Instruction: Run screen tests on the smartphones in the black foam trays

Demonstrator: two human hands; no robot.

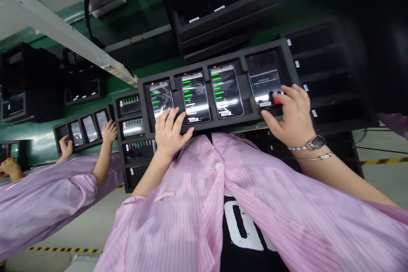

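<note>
"Entry?"
"Four lit smartphones (195,97) in a black foam tray (223,56); right hand (291,114) splayed on the rightmost, left hand (172,129) splayed at the tray's near rim, neither gripping."
"Risk?"
"Stray fingertips mis-tapping screens."

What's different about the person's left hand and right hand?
The right hand wears a wristwatch and a thin bracelet, while the left hand has a bare wrist. The right hand's fingers cover a corner of the far-right phone; the left hand sits at the near edge below the far-left phone. Both rest on the same black tray.
</note>
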